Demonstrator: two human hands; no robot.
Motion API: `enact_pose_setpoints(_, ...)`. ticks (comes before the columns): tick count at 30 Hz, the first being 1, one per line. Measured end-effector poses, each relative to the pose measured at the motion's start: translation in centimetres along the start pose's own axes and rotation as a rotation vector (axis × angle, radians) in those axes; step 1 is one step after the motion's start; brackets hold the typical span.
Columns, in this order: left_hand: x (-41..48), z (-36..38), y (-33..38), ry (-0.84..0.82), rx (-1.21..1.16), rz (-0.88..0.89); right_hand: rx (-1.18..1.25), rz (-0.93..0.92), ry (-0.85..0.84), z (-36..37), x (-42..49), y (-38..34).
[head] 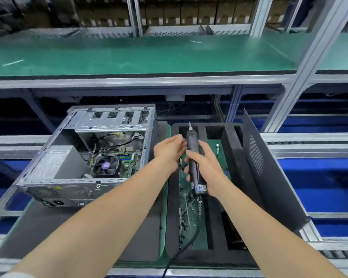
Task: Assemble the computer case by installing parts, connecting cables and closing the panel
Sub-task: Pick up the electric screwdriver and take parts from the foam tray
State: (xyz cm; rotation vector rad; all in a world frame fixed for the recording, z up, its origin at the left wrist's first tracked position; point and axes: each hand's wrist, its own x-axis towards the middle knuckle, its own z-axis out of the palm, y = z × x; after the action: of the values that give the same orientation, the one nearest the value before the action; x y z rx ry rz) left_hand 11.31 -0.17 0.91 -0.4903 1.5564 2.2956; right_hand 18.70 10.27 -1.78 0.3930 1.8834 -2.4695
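Room to move is best above the black foam tray (pixel 235 157), where both hands meet in the air. The right hand (pixel 208 168) is wrapped round a black electric screwdriver (pixel 193 155), with its tip pointing up and away. The left hand (pixel 168 149) sits just beside it, fingers (pixel 180 139) bent toward the top of the tool. It is blurry, so I cannot tell if it pinches anything.

The computer case (pixel 109 121) lies left of the hands, on its side, its top open with thin metal edges all round. A dark side panel (pixel 269 177) leans up at the tray's right edge like a wall. Small screws (pixel 186 215) lie on the green pad (pixel 212 144) under the tool. A green shelf (pixel 149 55) runs across the far side, higher up.

The sticker on the grey power box (pixel 56 161) and the tag on the screwdriver are too blurry to read.
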Motion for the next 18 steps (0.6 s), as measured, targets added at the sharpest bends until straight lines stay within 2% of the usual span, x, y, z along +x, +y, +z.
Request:
enact_pose_setpoints(3, -0.3, -1.8, 4.1, -0.128, -0.080, 0.001, -0.060, -0.060, -0.152, 2.7, -0.4, -1.9)
enact_pose_setpoints(8, -1.3, -7.1, 10.2, -0.256, 0.011, 0.049, -0.192, -0.127, -0.328, 7.7, -1.0, -3.1)
enact_pose_setpoints(18, -2.9, -18.0, 15.9, -0.166, -0.024, 0.078, -0.410, -0.174, -0.452, 17.2, -2.3, -2.8)
